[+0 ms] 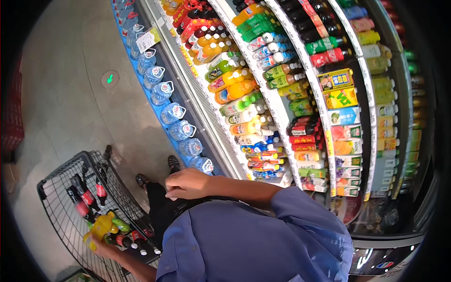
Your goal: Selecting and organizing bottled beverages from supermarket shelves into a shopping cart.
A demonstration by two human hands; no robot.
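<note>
My left hand (100, 247) grips a yellow plastic drink bottle (101, 225) inside a wire shopping cart (56, 197). Close to it in the cart are a green-labelled bottle (121, 225) and dark drink bottles with red labels (139, 239), two of which show white caps. Farther along the basket, several more dark red-labelled bottles (88, 197) lie on the wires. In front of my shirt, my right hand (188, 183) has its fingers curled in, and nothing shows in it.
To the right, a refrigerated shelf unit (225, 141) holds rows of bottles and juice cartons (347, 135). Large water bottles (172, 112) line its base on a blue strip. A round floor marker (110, 79) bears a green arrow. Red crates (12, 116) stand at the far left.
</note>
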